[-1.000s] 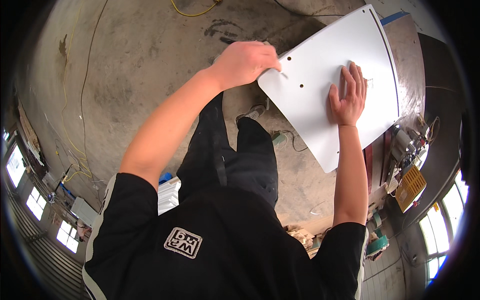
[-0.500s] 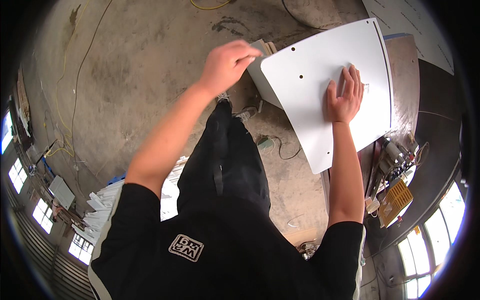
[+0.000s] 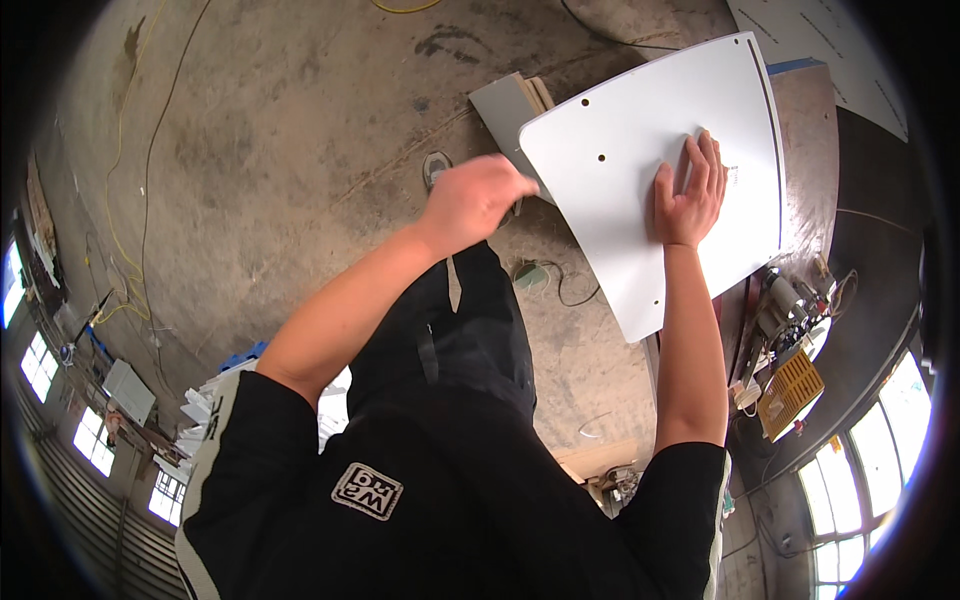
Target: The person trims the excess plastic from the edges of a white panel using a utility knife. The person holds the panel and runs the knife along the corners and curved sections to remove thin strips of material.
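Observation:
A white, fan-shaped panel (image 3: 630, 110) with several small dark holes and a dark groove along its right side lies on a worktable (image 3: 808, 130). My right hand (image 3: 692, 195) rests on the panel's face, its fingers spread and pressing lightly flat. At the panel's left edge is my left hand (image 3: 475, 205), closed with the fingertips against or just beside that edge. Motion smears its fingers, and whatever they pinch, if anything, is hidden.
Under the panel's far left corner stands a stack of boards (image 3: 512, 105). A machine with a yellow slotted box (image 3: 790, 395) sits at the right. Cables and a green object (image 3: 530, 277) lie on the concrete floor. White pieces (image 3: 195, 410) are piled at the left.
My left hand has come nearer to me, from the panel's far left corner down along its left edge. My right hand and the panel have stayed put. One leg has shifted.

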`<state>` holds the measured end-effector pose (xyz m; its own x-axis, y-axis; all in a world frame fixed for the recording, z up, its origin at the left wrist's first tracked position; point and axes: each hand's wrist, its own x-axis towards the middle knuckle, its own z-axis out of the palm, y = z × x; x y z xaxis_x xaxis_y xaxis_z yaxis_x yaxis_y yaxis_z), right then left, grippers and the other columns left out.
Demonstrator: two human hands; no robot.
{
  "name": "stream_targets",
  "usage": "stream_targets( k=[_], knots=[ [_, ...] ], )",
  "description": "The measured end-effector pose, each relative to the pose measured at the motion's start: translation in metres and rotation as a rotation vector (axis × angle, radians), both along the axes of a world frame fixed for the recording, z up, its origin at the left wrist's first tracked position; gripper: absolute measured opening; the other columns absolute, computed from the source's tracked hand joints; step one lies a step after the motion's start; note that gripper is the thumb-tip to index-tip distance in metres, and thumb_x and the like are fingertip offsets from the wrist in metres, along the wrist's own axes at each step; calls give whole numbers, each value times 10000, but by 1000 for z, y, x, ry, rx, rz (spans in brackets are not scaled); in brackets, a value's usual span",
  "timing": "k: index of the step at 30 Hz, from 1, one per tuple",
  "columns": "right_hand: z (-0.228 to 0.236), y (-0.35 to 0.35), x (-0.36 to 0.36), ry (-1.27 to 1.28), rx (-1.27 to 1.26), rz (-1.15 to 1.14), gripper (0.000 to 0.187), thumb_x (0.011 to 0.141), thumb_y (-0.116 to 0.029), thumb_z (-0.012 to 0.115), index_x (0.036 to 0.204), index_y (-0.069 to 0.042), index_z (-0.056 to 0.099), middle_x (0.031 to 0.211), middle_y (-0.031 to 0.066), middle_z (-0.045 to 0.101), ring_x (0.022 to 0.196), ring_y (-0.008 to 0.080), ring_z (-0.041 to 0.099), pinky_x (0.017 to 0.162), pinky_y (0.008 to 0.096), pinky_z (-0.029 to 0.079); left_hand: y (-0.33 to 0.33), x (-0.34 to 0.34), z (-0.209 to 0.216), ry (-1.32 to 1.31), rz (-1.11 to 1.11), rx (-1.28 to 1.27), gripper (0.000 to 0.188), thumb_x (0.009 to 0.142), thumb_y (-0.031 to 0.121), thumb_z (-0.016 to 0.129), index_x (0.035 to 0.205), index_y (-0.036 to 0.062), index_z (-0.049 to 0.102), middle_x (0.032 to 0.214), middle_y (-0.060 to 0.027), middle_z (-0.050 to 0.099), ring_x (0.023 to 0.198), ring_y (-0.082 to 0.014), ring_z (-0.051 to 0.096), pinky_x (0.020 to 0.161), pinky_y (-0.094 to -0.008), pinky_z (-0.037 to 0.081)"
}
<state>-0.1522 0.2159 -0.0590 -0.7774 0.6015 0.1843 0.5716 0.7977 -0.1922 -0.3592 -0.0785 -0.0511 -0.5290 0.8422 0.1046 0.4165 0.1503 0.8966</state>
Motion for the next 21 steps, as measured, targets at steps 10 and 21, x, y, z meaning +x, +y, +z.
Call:
stream_targets(
  k=[10, 21],
  knots=[
    [-3, -1, 3, -4, -15, 7, 551, 974, -407, 654, 1493, -222, 632, 1683, 43, 534, 1607, 260, 427, 1357, 505, 270, 26, -14, -13, 279, 165, -10, 237, 899, -46, 735, 1040, 139, 782, 900, -28, 682, 818, -264, 694, 656, -382, 550],
    [-2, 18, 23, 41, -52, 188, 569, 987, -437, 692, 1502, -201, 629, 1676, 61, 537, 1611, 297, 417, 1355, 522, 264, 17, 83, -15, -92, 587, 92, 124, 922, 3, 778, 1029, 56, 746, 952, -124, 731, 861, -298, 729, 766, -384, 577]
  ],
)
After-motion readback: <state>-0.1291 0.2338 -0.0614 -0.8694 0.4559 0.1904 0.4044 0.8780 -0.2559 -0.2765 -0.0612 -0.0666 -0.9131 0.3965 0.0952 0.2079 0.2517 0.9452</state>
